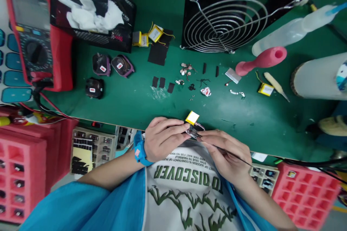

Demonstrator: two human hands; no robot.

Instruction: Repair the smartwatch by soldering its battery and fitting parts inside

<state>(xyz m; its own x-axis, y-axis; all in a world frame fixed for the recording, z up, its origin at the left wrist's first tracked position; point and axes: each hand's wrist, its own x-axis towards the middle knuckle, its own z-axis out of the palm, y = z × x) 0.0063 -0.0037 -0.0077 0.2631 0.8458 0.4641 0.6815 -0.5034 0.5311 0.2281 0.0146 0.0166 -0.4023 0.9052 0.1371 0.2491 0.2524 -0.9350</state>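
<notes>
At the bench's front edge, my left hand (166, 137) pinches a small circuit board (192, 131) between thumb and fingers. A yellow-edged pouch battery (192, 117) with a white face lies just beyond the board, and thin wires run beside it. My right hand (229, 151) is closed on slim dark tweezers (235, 156), whose tips meet the board from the right. Exactly what the tips touch is too small to make out. Small black pads (170, 87), a crumpled red-and-white sticker (206, 91) and tiny metal parts (237, 93) lie farther up the green bench (130, 104).
A fan with a wire guard (217, 34) stands at the back. To the left are a red multimeter (36, 50), a black mesh bin (92, 36) and several watch-like cases (101, 64). A pink-handled tool (260, 61), a squeeze bottle (282, 36) and another battery (265, 89) are right.
</notes>
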